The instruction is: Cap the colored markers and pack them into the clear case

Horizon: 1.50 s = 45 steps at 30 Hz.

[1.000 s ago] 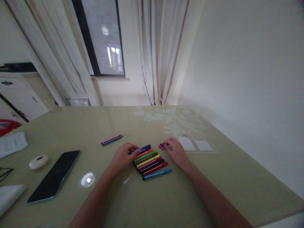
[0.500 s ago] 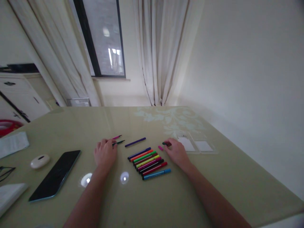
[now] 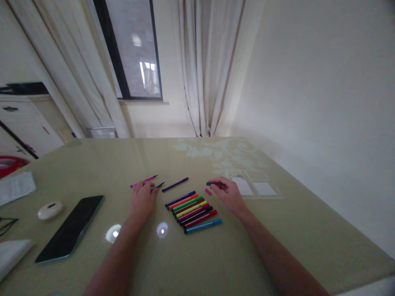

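Pinching one dark green pen [image 3: 158,186] in its fingers, the left hand [image 3: 142,201] is low over the bench [image 3: 173,263], and the bare tip pokes out to the right. The right hand [image 3: 230,194] pinches one small green cap [image 3: 209,184]. One pink cap [image 3: 208,191] lies just beside that hand. One pink pen [image 3: 151,178] with no cap lies just past the left hand. Between the hands is one purple pen [image 3: 175,184] with its cap on. Nearer, nine pens [image 3: 191,209] lie in a slanting row, all capped, and the blue one is at the near end. Past the right hand are two white cards [image 3: 264,188]. Far to the left are one black tablet [image 3: 70,230] and one round white thing [image 3: 49,210].
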Motion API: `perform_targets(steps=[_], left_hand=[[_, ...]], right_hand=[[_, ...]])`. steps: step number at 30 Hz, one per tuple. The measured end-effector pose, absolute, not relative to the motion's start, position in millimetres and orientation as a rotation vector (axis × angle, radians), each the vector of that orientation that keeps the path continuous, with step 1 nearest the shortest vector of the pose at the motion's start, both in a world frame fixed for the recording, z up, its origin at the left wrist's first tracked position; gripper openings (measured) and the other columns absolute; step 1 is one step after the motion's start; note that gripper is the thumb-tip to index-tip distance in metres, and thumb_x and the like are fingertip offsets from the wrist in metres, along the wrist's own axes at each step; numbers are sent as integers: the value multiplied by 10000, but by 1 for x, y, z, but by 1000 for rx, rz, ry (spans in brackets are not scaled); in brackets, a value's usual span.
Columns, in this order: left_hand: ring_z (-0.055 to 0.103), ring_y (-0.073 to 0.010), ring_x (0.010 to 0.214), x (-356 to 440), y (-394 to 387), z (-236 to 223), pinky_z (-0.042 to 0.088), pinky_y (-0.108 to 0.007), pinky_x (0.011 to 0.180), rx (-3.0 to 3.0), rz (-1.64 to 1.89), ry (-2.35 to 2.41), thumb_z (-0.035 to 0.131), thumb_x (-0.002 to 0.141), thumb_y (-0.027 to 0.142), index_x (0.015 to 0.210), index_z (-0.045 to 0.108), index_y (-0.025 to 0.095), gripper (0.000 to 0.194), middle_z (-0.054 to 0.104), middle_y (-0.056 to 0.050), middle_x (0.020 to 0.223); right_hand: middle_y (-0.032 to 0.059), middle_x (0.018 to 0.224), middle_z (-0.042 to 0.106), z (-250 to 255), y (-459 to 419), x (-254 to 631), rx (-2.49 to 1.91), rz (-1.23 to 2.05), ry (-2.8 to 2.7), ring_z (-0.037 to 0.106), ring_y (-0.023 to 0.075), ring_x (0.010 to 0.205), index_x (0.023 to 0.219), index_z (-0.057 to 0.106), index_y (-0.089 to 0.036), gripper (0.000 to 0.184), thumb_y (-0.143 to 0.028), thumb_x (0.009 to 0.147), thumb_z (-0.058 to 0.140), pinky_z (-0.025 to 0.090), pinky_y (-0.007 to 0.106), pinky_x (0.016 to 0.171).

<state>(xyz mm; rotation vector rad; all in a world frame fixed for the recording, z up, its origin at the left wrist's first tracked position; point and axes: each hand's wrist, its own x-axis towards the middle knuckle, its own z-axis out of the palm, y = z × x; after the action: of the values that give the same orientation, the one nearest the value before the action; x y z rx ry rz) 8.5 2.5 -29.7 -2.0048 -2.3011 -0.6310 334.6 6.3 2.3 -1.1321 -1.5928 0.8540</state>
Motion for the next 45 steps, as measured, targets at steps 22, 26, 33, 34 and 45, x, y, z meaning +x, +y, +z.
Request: perform_targets(steps=[22,26,33,34,45], left_hand=[[697,-212,912,90,-29,1,527,-324,825,-2720,-1510,-1907,546,987,388,1040,694,230,224,763,-24,993],[701,-206,909,94,-31,1,532,-316,833,-2771,-1514,-1885,548,984,368,1031,710,230,218,767,-26,994],[708,-200,862,99,-36,3,543,-305,803,-2738,-1597,-1914,575,954,370,1005,738,228,222,781,-22,958],[708,-199,851,99,-36,4,543,-302,789,-2728,-1609,-1923,577,951,373,994,739,227,223,781,-20,943],[706,-206,862,99,-33,0,535,-311,775,-2716,-1554,-1993,563,958,389,1004,734,230,239,777,-25,953]], right_hand=[[68,994,773,6,-2,326,-952,954,-1629,733,219,934,1020,794,-228,202,-368,882,748,595,359,871],[69,979,765,6,-4,324,-942,898,-1722,719,213,913,1034,802,-235,199,-360,894,735,586,344,829],[66,916,748,10,-7,322,-916,959,-1723,722,206,842,1024,808,-235,209,-383,907,718,586,333,768],[64,912,744,11,-8,322,-904,983,-1712,724,203,830,1024,806,-233,211,-385,905,721,587,333,770],[62,912,746,1,-7,316,-984,865,-1759,699,199,851,1015,792,-225,205,-378,940,679,565,319,768]])
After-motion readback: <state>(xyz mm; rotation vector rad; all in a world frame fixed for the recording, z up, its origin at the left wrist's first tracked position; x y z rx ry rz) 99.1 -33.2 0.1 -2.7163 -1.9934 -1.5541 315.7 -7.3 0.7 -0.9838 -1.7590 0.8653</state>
